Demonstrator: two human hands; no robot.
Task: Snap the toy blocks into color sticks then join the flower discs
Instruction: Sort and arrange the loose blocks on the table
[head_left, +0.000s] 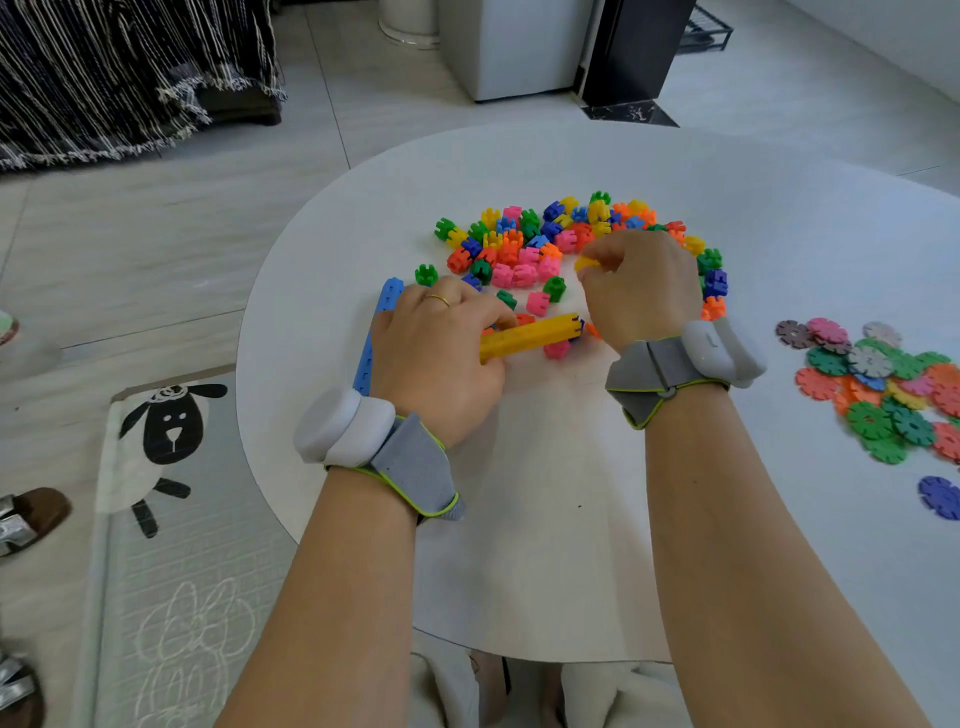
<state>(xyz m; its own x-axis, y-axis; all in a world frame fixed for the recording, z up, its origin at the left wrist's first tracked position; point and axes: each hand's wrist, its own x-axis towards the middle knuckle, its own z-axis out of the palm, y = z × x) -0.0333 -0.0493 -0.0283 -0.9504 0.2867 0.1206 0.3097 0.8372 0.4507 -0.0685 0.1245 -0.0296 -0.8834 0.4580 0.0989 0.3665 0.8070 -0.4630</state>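
One yellow stick (530, 336) of snapped blocks sits in my left hand (441, 353). My fingers curl round its near end, and the free end slants up toward the right. My right hand (641, 286) is curled too, pinching a single yellow block (587, 262) between thumb and fingertips, above the stick's free end and apart from it. A finished blue stick (376, 332) lies flat on the white bench (545, 545) just left of my left hand, its middle hidden behind my knuckles. The loose blocks (535, 244), in many colours, spread in a heap beyond both hands. The flower discs (893, 384) lie piled well off to the right, with one blue disc (940, 498) apart from them, nearer to me. On the floor to the left is a sheep mat (166, 431).
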